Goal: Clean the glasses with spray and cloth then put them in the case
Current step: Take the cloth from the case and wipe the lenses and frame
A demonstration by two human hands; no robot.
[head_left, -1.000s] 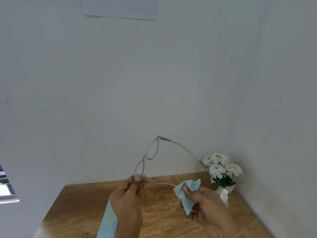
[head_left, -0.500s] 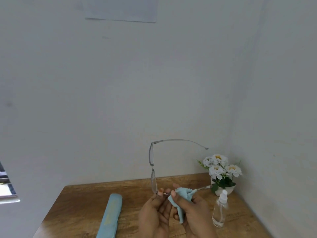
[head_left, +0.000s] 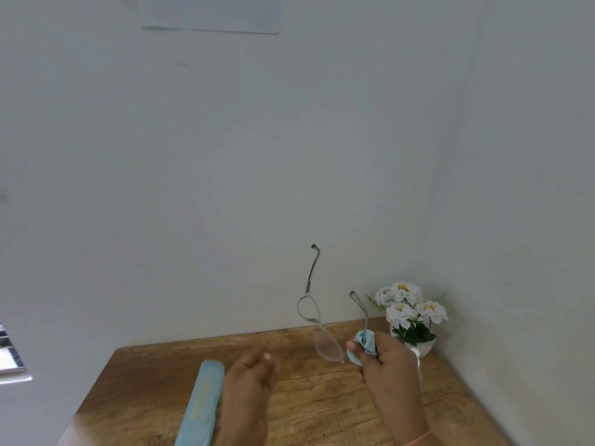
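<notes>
Thin-framed glasses [head_left: 317, 320] hang in the air above the table's back edge, both temples pointing up. My right hand [head_left: 388, 365] grips a bunched light blue cloth [head_left: 363, 344] and pinches the lower end of one temple through it. My left hand [head_left: 254, 373] is blurred, hovers left of the lenses with fingers loosely bent, and holds nothing. A long light blue case [head_left: 203, 402] lies closed on the wooden table [head_left: 309, 410], left of my left hand. The spray bottle [head_left: 416, 353] is mostly hidden behind my right hand.
A white pot of white flowers [head_left: 410, 312] stands in the back right corner against the walls. The table's left edge runs diagonally at the lower left, with a window edge [head_left: 9, 358] beyond it.
My left hand has let go of the glasses and moved left and down. The glasses have swung round in my right hand, so both temples now point up.
</notes>
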